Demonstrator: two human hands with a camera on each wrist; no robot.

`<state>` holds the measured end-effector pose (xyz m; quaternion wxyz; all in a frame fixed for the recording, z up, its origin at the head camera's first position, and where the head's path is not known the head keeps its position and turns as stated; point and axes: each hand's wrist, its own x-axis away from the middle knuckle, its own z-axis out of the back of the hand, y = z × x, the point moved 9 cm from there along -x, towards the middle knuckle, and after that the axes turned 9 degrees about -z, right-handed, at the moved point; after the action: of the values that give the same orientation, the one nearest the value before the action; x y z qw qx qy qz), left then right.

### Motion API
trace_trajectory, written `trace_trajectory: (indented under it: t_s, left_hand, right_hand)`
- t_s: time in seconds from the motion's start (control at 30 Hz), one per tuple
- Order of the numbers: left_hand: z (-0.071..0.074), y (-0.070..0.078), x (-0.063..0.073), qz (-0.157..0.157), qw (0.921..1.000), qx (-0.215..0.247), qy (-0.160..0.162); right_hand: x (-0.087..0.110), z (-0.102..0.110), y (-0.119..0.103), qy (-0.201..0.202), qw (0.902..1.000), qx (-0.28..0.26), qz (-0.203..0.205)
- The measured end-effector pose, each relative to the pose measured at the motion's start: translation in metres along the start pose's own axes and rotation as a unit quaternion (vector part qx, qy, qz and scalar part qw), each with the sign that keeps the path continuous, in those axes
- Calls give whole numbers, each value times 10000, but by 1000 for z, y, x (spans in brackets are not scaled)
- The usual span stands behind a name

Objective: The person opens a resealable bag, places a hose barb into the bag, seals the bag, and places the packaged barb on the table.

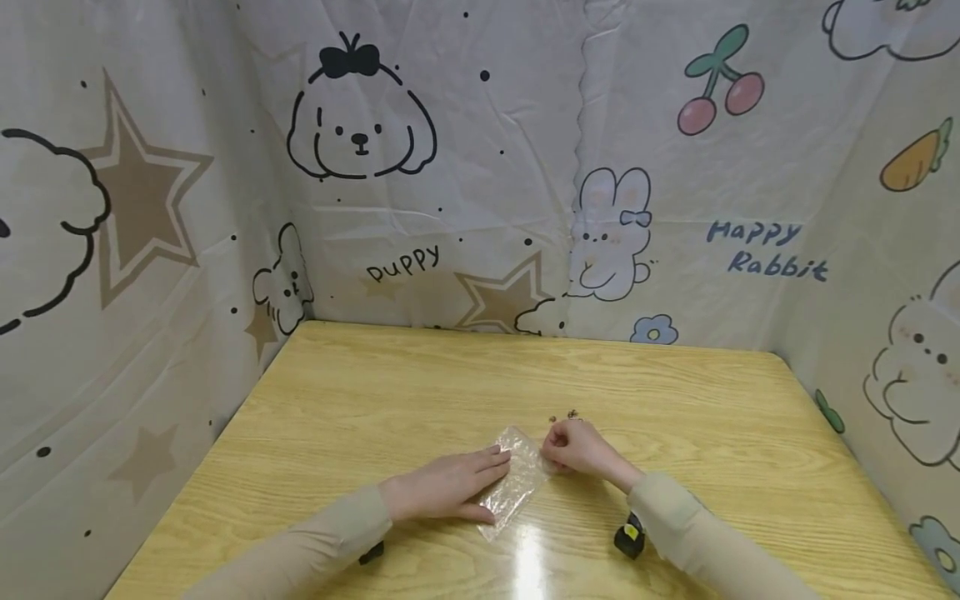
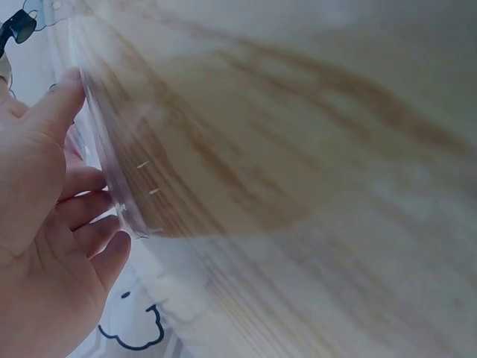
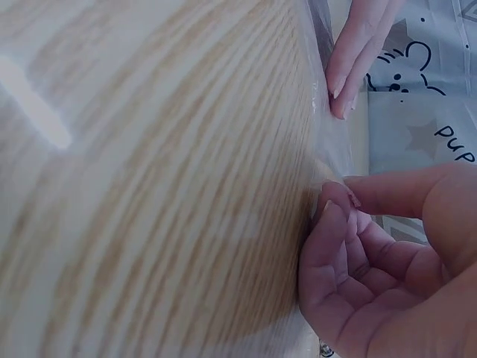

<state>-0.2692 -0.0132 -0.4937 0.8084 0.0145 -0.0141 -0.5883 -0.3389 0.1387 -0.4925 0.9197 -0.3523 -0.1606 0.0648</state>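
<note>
Plastic bag [image 1: 513, 492] with both hands on it

So the clear, crinkly bag lies slanted on a wood-grain table [image 1: 390, 383], and everything else here I'll place from it. Left hand [image 1: 450, 486] comes in from the bag's left side, fingers pretty much straight and resting on the film, thumb spread toward the near corner. Right hand [image 1: 587, 448] is at the bag's right edge, fingers curled, thumb and forefinger pinching the film. In the right wrist view a tiny reddish bit [image 3: 355, 200] shows right at those fingertips, too small for me to say what it is.

Just past the bag, on its far right side, a few small reddish-brown pieces [image 1: 573, 413] sit on the table, partly hidden by the right hand.

Nearer than the bag, there's a black device [image 1: 628, 540] with a yellow patch below the right wrist, plus another dark gadget [image 1: 371, 552] under the left one. Light beige sleeves [image 1: 300, 533] run off either side. Way behind the bag hangs a pale cloth [image 1: 465, 183] with cartoon puppies, rabbits, stars, cherries and "Happy Rabbit" lettering.
</note>
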Motion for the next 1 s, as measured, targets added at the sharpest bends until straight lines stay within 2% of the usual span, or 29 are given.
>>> trace_trajectory:
  t_s: [0.13,0.37,0.47,0.67,0.8,1.0]
  left_hand:
    - [0,-3,0,35,9999,-137,41]
    - [-2,-8,2,556,9983,-92,-139]
    - [-4,-9,2,681,9974,-36,-227]
    - [-8,-9,4,480,9984,155,-260]
    - [-5,-9,5,332,9993,-6,-195]
    - [1,-12,4,290,9990,-338,-104]
  right_hand:
    - [1,0,3,-46,10000,-46,-65]
    - [6,0,4,-137,9998,-93,-122]
    - [7,0,4,-174,9996,-120,-167]
    - [6,-1,0,-183,9995,-195,-156]
    - [7,-2,1,-209,9991,-339,-154]
    - [9,-2,3,-225,9988,-394,-158]
